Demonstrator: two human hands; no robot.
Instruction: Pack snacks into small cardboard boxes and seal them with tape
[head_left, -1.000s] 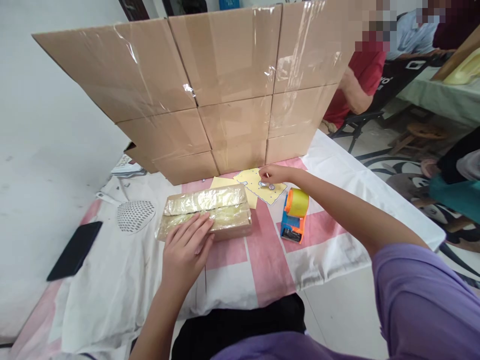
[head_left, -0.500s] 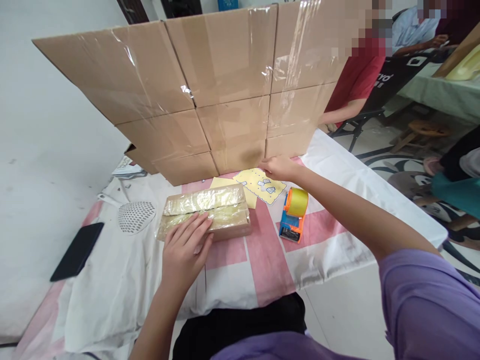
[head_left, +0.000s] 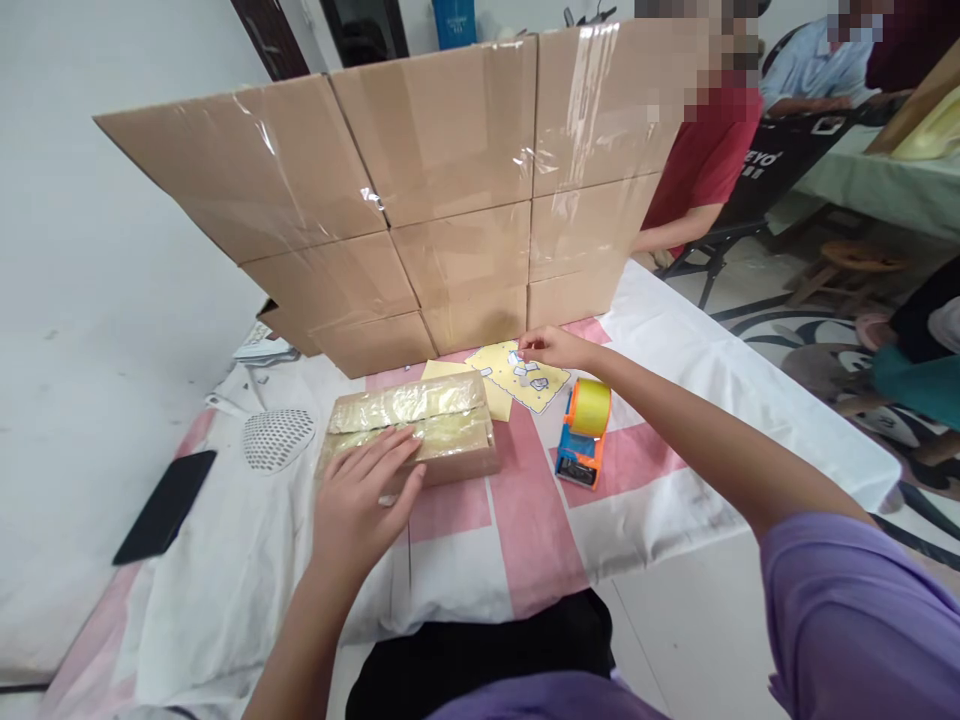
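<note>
My left hand (head_left: 360, 495) lies flat, fingers stretched out, on the near edge of a small cardboard box (head_left: 431, 425) sealed with shiny clear tape. My right hand (head_left: 551, 348) reaches across to a yellow sticker sheet (head_left: 517, 378) behind the box, fingertips pinched together at the small white stickers on it. What the pinch holds is too small to make out. An orange and blue tape dispenser (head_left: 583, 435) with a yellow roll stands just right of the box, under my right forearm.
A tall wall of taped cardboard panels (head_left: 450, 190) stands behind the sheet. A white perforated scoop (head_left: 277, 438) and a black phone (head_left: 166, 505) lie at the left on the pink and white cloth (head_left: 525, 520). Other people sit at the far right.
My right hand moved back over the sticker sheet, then returned slightly toward the stickers with fingertips pinched. The left hand stayed on the box. The view tilted a little.
</note>
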